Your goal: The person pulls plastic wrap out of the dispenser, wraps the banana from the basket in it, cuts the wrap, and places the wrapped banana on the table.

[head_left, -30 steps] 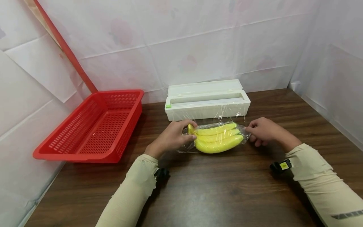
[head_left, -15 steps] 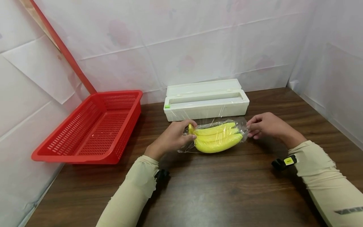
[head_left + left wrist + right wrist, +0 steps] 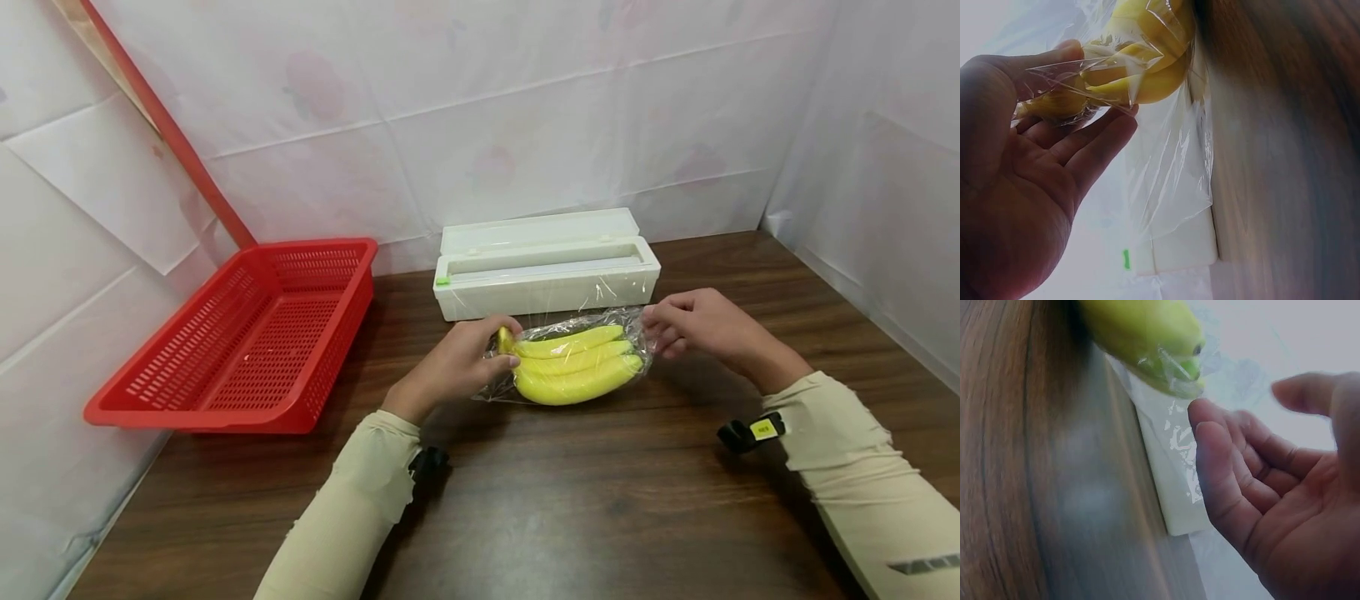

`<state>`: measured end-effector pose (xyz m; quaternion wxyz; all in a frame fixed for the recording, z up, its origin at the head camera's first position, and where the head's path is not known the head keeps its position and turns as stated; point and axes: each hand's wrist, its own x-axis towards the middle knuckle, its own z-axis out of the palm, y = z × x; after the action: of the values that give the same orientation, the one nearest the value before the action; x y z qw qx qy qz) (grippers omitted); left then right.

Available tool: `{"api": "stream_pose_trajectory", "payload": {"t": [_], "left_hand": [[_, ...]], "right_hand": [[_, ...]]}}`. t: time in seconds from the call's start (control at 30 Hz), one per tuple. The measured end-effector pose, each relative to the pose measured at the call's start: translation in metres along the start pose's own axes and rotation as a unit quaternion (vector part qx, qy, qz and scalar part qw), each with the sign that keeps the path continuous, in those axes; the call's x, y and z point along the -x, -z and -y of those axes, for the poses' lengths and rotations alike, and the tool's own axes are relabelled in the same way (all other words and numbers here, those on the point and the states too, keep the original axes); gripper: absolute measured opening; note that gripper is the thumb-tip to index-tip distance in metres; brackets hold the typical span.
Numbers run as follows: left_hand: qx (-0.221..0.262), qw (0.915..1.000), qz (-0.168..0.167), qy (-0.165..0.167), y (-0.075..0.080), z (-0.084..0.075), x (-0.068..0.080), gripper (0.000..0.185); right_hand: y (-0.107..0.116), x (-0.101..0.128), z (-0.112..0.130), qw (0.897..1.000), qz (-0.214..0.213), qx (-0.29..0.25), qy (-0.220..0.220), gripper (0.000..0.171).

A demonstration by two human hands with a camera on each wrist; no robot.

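A bunch of yellow bananas (image 3: 573, 368) lies on the wooden table (image 3: 585, 500), wrapped in clear cling film (image 3: 626, 321). My left hand (image 3: 504, 346) grips the stem end through the film. In the left wrist view its thumb lies on top and its fingers (image 3: 1100, 140) lie under the bananas (image 3: 1147, 56), with loose film (image 3: 1172, 169) hanging off. My right hand (image 3: 654, 333) is at the banana tips. There its loosely curled fingers (image 3: 1222, 462) touch the film's raised edge, and the thumb stands apart from them beside the banana tip (image 3: 1147, 337).
A white cling film dispenser box (image 3: 547, 279) stands open just behind the bananas. A red perforated basket (image 3: 247, 333) sits at the left against the wall. White sheeting closes off the back and both sides. Black wrist cameras (image 3: 750, 433) sit on both sleeves.
My right hand has risen and moved left toward the banana tips, lifting the film's right end. The left hand has kept its hold on the stem end.
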<state>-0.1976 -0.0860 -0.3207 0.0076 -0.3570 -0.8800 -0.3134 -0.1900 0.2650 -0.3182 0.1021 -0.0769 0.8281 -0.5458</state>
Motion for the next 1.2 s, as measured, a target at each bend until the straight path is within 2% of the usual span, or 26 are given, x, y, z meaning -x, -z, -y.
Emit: {"api": "stream_pose_trajectory", "payload": {"t": [0.1,0.3,0.4,0.53,0.83,0.93,1.07,1.13,1.2], "left_hand": [[0.002,1.0000,0.001,0.003,0.000,0.001,0.000,0.024],[-0.001,1.0000,0.002,0.003,0.001,0.003,0.001,0.026],[-0.004,1.0000,0.003,0.003,0.001,0.003,0.001,0.026],[-0.008,1.0000,0.004,0.000,0.001,0.002,0.001,0.026],[-0.016,0.9996,0.004,-0.021,0.001,-0.003,0.001,0.027],[-0.022,0.9994,0.003,-0.028,0.001,-0.005,0.000,0.027],[-0.029,0.9990,0.002,-0.033,0.000,-0.008,0.000,0.027],[-0.033,0.9989,0.003,-0.032,0.000,-0.010,0.000,0.027],[-0.037,0.9989,0.005,-0.029,0.001,-0.011,0.000,0.027]], "right_hand": [[0.000,0.001,-0.001,1.000,0.008,0.026,0.001,0.043],[-0.004,-0.001,-0.007,0.992,0.029,0.124,-0.008,0.051],[-0.008,-0.003,-0.009,0.989,0.007,0.149,-0.006,0.051],[-0.014,-0.005,-0.011,0.988,-0.024,0.150,0.000,0.047],[-0.029,-0.005,-0.007,0.982,-0.096,0.154,0.050,0.024],[-0.033,-0.005,-0.005,0.974,-0.111,0.179,0.080,0.017],[-0.038,-0.006,-0.003,0.956,-0.138,0.232,0.113,0.006],[-0.041,-0.006,-0.002,0.949,-0.149,0.253,0.118,0.003],[-0.042,-0.004,0.001,0.946,-0.148,0.263,0.118,0.005]]}}
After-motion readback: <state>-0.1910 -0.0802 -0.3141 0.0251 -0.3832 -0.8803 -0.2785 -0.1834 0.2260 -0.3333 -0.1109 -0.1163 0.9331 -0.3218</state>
